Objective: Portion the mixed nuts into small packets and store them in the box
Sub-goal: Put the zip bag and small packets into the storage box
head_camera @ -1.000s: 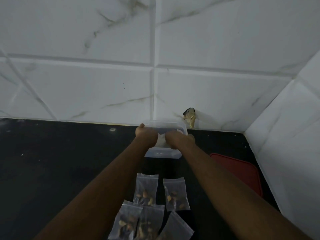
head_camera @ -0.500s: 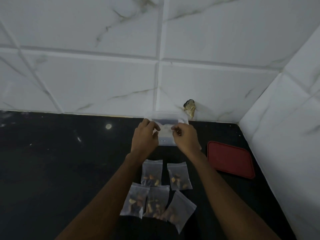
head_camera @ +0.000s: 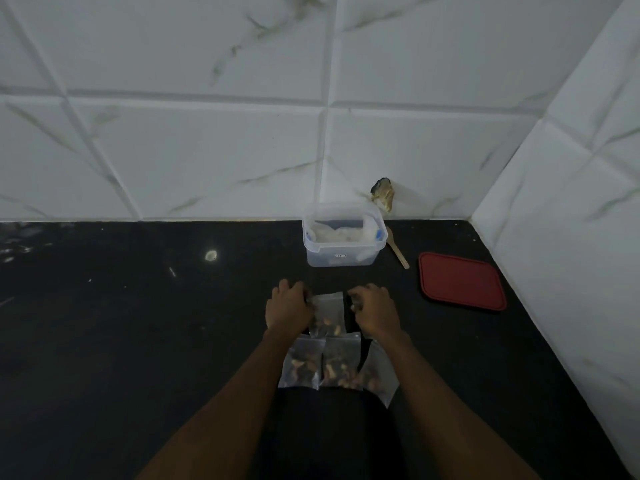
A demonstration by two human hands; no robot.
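Left hand pinches the small clear plastic packet of nuts beside it; right hand is curled, grip unclear. Storing step, I judge: next lift the packet into the clear rectangular plastic box ahead.

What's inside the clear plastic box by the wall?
The lidless clear plastic box holds crumpled white plastic-looking material, with a small blue piece at its right edge. Anything beneath that is covered; no nuts are visible inside.
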